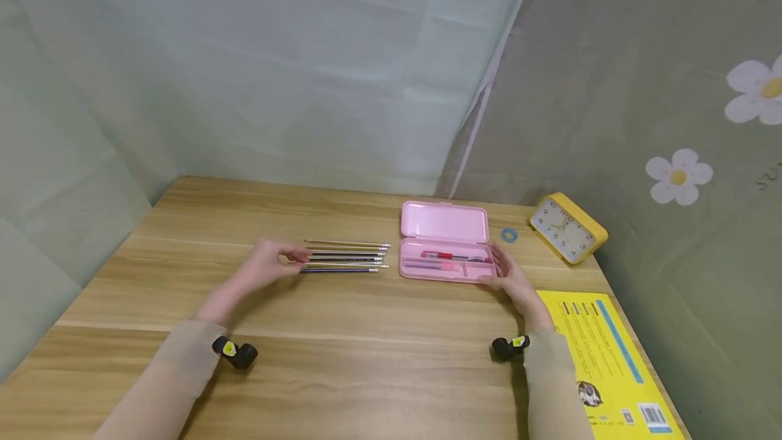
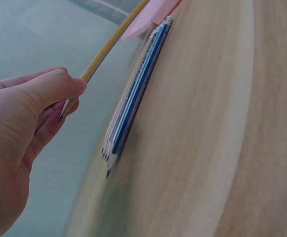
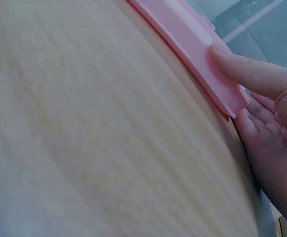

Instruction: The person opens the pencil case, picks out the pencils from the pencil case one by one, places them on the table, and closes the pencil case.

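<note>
My left hand (image 1: pixel 271 267) pinches a yellow pencil (image 2: pixel 109 46) near its sharpened tip, between thumb and fingers. In the left wrist view this pencil is raised above a row of several pencils (image 2: pixel 142 86) lying side by side on the table, a blue one nearest. A pink pencil case (image 1: pixel 444 223) stands with its lid open to the right of the pencils. Inside its tray are a red pen (image 1: pixel 442 256) and a paler pinkish pen (image 1: pixel 430 265). My right hand (image 1: pixel 515 284) holds the case's right end, thumb on the front wall and fingers around the end.
Behind the right hand lies a small blue ring (image 1: pixel 509 235). A yellow alarm clock (image 1: pixel 568 228) stands at the back right. A yellow book (image 1: pixel 605 358) lies along the right edge of the wooden table (image 1: pixel 366 372). Curtains hang behind.
</note>
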